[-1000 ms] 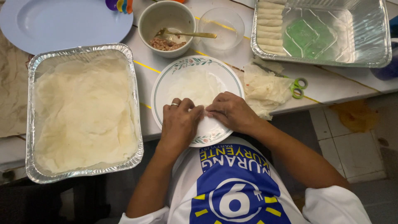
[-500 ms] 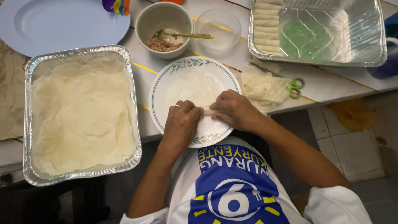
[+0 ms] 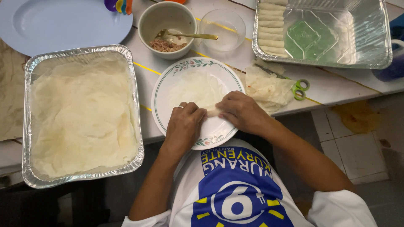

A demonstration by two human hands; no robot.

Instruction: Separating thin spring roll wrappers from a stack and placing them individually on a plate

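A thin pale wrapper lies on a white plate with a green rim at the table's near edge. Its near end is folded into a small roll. My left hand and my right hand both press on that roll, fingers curled over it from either side. A ring shows on my left hand. A beige bowl of minced filling with a gold spoon stands just beyond the plate.
A foil tray stacked with wrappers sits left. A second foil tray at the back right holds several finished rolls. Torn wrapper scraps, green-handled scissors, a clear bowl and a blue plate are around.
Both hands have stayed on the roll at the plate's near side, with the fingers shifting a little as the wrapper is rolled. The view has drifted slightly.
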